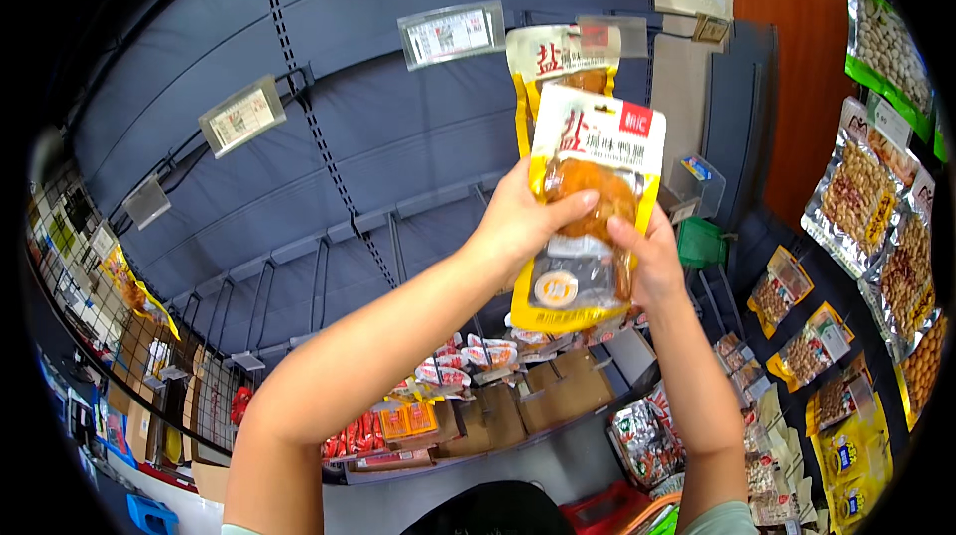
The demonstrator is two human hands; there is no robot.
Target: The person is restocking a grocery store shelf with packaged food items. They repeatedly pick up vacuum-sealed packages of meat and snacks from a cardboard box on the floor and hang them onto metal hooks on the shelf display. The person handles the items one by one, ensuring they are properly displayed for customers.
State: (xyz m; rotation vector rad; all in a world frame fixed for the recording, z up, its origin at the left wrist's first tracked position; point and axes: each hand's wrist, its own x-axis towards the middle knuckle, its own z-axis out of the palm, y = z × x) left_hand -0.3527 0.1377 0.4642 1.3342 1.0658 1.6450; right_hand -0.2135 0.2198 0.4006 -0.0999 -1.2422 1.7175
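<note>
Both my hands grip a packaged duck leg (594, 206), a white and yellow pouch with a clear window, held upright by its two side edges. My left hand (523, 214) has its thumb across the window, and my right hand (653, 258) presses its own thumb on the front from the other side. Just behind and above the pouch, a similar white and yellow pouch (526, 60) hangs at a shelf hook, partly covered by a clear price tag holder (631, 38). The fingers behind the held pouch are hidden.
A grey shelf back (426, 124) with metal hooks and price tags (452, 36) spans the view. Cardboard boxes (560, 393) and small snack packs (489, 356) sit on the low shelf. Bagged nuts (859, 199) hang at right, a wire grid (75, 266) stands at left.
</note>
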